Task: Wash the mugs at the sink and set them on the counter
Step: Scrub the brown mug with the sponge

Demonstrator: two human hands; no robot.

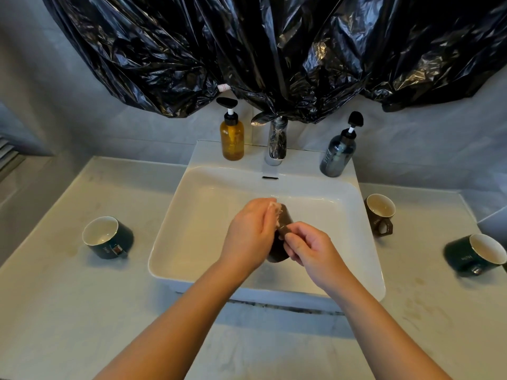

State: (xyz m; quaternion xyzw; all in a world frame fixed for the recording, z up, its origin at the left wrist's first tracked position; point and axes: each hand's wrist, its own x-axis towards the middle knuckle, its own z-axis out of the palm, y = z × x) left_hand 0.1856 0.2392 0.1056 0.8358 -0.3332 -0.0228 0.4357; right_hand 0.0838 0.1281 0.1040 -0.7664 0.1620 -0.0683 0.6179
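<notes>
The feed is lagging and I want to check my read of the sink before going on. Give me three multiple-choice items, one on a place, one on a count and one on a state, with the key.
1. On which side of the faucet does the amber bottle stand?
A. left
B. right
C. directly in front

2. How many mugs stand on the counter?
A. two
B. three
C. five

3. Over the basin, the held mug is:
A. lying loose, untouched
B. held by the right hand alone
C. gripped by both hands

Key:
1 A: the bottle stands left of the faucet.
2 B: one mug is left of the basin and two are right of it.
3 C: the left hand wraps the body and the right hand pinches the handle.
</notes>
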